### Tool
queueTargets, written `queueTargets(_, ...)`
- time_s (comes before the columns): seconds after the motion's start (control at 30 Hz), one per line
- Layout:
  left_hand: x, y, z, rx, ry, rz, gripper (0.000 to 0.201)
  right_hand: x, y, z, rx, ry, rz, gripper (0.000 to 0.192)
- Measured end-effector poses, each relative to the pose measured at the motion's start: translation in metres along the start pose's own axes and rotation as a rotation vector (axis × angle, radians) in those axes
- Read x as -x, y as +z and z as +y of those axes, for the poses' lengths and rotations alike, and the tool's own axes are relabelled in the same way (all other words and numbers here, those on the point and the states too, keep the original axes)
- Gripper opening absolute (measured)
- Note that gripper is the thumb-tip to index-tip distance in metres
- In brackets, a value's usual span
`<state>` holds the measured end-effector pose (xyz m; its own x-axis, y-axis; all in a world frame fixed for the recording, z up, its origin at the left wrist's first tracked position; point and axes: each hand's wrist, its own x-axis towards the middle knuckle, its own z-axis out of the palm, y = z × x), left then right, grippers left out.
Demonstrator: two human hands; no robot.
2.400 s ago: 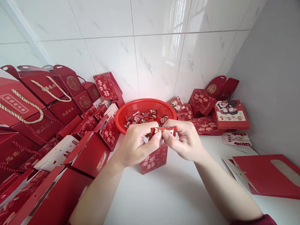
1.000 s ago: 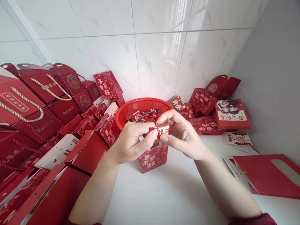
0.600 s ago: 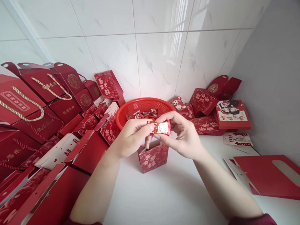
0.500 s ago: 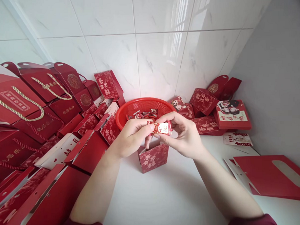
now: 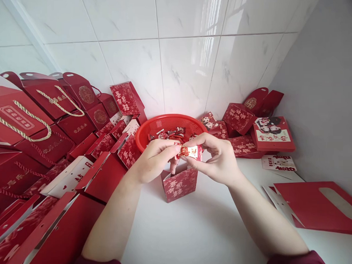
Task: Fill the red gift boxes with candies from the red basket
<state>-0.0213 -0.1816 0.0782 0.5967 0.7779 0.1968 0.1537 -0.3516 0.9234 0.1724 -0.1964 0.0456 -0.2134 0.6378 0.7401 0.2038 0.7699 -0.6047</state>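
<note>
Small wrapped packet sat between left hand, which pinched one end, and right hand, which gripped its edges; red wrapper, shiny gold panel.

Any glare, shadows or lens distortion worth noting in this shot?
Head view: glare streaks on the tiled wall, upper right; head view: soft shadow on the table, lower right of the open box; head view: boxes at far left look stretched.
</note>
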Motion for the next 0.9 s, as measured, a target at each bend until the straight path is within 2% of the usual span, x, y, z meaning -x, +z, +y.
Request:
queueTargets(0.1,-0.001,-0.005,0.003,-0.130,0.023,0.063,0.035,-0.003,-0.007,0.005,0.006,0.017,-0.004,0.030)
queueTargets(0.2,-0.002,-0.008,0.004,-0.432,0.004,0.080,0.035,-0.005,-0.016,0.009,-0.007,0.042,0.013,0.033)
queueTargets(0.3,-0.001,-0.008,0.000,-0.700,-0.019,-0.007,0.033,-0.006,-0.021,0.011,-0.010,0.052,0.011,0.033)
queueTargets(0.4,0.000,-0.005,-0.007,-0.862,-0.081,-0.138,0.016,-0.007,-0.023,0.011,0.009,0.047,-0.001,0.030)
queueTargets(0.5,0.003,-0.001,-0.009,-0.920,-0.136,-0.272,0.019,-0.006,-0.022,0.009,0.025,0.053,-0.026,0.029)
queueTargets(0.57,0.007,0.004,-0.007,-0.942,-0.108,-0.327,0.020,-0.006,-0.021,0.008,0.032,0.057,-0.049,0.029)
queueTargets(0.67,0.014,0.015,-0.001,-0.965,-0.044,-0.347,0.024,-0.006,-0.021,0.006,0.034,0.058,-0.063,0.027)
queueTargets(0.77,0.018,0.024,0.001,-0.931,0.001,-0.376,0.041,-0.005,-0.022,0.002,-0.007,0.063,-0.061,0.025)
queueTargets(0.9,0.018,0.024,-0.001,-0.901,0.021,-0.398,0.054,-0.003,-0.024,-0.004,-0.110,0.081,-0.104,0.020)
